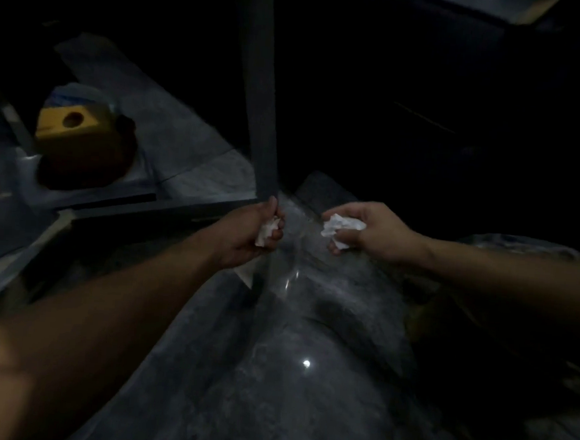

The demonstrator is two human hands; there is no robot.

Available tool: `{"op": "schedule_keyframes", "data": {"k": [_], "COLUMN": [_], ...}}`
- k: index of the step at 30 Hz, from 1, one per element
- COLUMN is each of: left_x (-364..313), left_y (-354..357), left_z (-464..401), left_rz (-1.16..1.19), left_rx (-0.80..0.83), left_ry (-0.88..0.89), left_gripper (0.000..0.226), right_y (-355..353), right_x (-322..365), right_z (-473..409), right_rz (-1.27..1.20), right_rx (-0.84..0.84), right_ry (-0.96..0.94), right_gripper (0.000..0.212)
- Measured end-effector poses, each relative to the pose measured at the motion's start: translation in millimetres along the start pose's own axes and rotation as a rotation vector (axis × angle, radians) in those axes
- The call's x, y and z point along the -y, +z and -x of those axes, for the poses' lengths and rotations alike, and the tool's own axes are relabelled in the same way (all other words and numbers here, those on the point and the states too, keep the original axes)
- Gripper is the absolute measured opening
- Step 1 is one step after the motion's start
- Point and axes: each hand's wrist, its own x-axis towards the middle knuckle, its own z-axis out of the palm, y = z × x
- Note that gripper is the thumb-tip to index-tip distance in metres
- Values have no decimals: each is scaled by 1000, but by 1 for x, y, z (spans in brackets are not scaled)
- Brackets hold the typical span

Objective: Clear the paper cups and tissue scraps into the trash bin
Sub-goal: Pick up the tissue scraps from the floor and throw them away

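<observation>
The scene is dim. My left hand [246, 232] is closed around a small crumpled white tissue scrap [266, 232], held low over the floor beside a table leg. My right hand [372, 230] pinches a larger crumpled white tissue [341, 228] between thumb and fingers, a short way to the right of the left hand. Both hands hover over the grey marble floor [288, 374]. No paper cup and no trash bin can be made out in the dark.
A dark metal table leg [261, 97] stands just behind my left hand, with a low crossbar [152, 206] running left. A yellow block with a round hole [70, 123] sits on a dark object at the left. A dark mass [502, 303] lies under my right forearm.
</observation>
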Motion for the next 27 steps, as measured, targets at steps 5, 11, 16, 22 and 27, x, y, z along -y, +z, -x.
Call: {"op": "schedule_keyframes", "data": {"k": [5,11,16,22,27], "left_x": [-6,-3,6,9,20], "left_y": [59,123,174,234,278], "left_z": [-11,-17,-18,-15,-7], "left_rz": [59,23,-124,-229,-549], "left_rx": [86,122,259,469,581], "left_ry": [-39,16,65,210,471], "left_gripper": [25,34,42,24,23], "right_y": [-33,-87,-135,-170,-188], "right_x": [11,12,-4,-16,-30], "right_z": [23,57,95,151,194], "right_rz": [-32,-71,45,1,52], "right_rx": [-105,-268,-423,-516,-638], "right_ry": [-24,-68,-33,-15,5], "right_gripper": [31,39,33,22,20]}}
